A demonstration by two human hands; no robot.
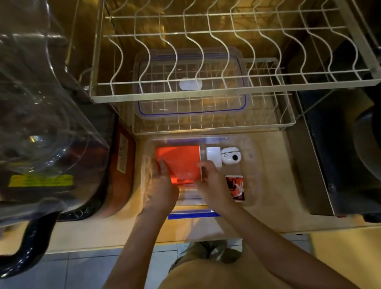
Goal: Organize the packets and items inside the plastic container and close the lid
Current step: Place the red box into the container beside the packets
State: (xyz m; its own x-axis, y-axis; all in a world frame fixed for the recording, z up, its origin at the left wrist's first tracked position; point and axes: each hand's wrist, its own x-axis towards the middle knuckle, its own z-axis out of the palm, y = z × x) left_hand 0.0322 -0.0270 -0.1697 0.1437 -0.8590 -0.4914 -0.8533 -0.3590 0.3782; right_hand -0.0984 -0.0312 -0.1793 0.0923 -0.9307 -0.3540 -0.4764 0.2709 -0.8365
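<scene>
Your left hand [160, 187] and right hand [211, 183] both grip the flat orange-red packet [180, 164], one on each side edge, apparently so you can seat it level inside the clear rectangular plastic container [250, 185] on the wooden counter [270, 157]. Beside it on the right already sit a small white block [213, 155], a rounded white device with a dark lens [230, 155] and a red-and-black printed packet [236, 187]. The clear blue-sealed lid [189, 82] lies apart on the lower white wire rack [276, 116], so closing is not yet done
</scene>
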